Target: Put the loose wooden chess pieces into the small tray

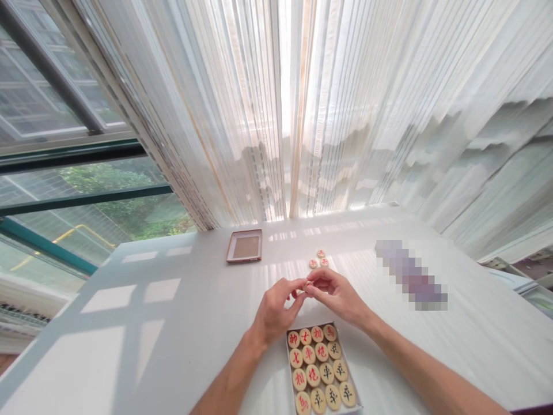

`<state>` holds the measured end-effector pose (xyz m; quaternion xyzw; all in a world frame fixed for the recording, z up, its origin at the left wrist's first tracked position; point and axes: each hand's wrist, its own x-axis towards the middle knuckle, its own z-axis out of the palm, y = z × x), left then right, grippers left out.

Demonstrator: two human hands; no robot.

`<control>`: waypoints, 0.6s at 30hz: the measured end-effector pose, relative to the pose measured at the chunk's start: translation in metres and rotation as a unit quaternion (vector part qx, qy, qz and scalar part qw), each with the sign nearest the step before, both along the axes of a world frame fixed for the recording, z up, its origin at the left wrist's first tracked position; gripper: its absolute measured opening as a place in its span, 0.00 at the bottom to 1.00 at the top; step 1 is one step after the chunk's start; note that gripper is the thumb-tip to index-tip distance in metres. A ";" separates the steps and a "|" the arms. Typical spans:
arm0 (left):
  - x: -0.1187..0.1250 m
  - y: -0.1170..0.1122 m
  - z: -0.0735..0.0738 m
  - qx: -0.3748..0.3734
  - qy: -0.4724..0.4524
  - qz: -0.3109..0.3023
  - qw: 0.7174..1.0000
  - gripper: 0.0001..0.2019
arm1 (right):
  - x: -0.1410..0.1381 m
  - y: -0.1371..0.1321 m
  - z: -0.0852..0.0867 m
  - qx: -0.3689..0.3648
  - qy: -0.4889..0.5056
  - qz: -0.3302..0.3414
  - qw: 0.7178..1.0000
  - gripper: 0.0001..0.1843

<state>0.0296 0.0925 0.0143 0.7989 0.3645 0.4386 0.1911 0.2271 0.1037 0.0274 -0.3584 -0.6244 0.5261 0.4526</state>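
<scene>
My left hand point(276, 307) and my right hand point(334, 293) meet above the table. Their fingertips pinch a round xiangqi piece point(307, 285) between them, and its face is mostly hidden by the fingers. Just beyond my right hand lie three loose pieces with red characters, one of them a red piece point(320, 253) farthest off. Close below my hands sits an open box point(360, 403) filled with rows of round wooden pieces, some marked in red and some in black.
A shallow box lid point(244, 248) lies inside-up on the white table point(173, 357), left of the loose pieces. A blurred-out elongated object point(410, 275) rests at the right. Curtains point(276, 115) hang behind the table's far edge, with a window point(86, 202) at the left.
</scene>
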 end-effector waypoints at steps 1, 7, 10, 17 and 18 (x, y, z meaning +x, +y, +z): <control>-0.001 0.001 0.000 0.009 0.001 -0.001 1.000 0.16 | 0.001 0.001 -0.001 0.002 -0.001 -0.005 1.000 0.12; -0.010 0.010 -0.003 0.023 0.018 0.040 0.999 0.12 | 0.010 0.012 -0.005 -0.014 0.014 -0.035 0.999 0.14; -0.013 0.014 -0.005 0.017 0.019 0.062 0.998 0.07 | 0.018 0.021 -0.001 0.000 0.040 -0.052 0.998 0.14; -0.009 0.016 -0.012 -0.021 -0.018 0.088 0.996 0.06 | 0.038 -0.003 0.015 0.028 0.045 -0.055 0.997 0.15; -0.008 0.016 -0.013 -0.020 -0.021 0.088 0.996 0.06 | 0.042 -0.013 0.015 0.023 0.038 -0.054 0.998 0.14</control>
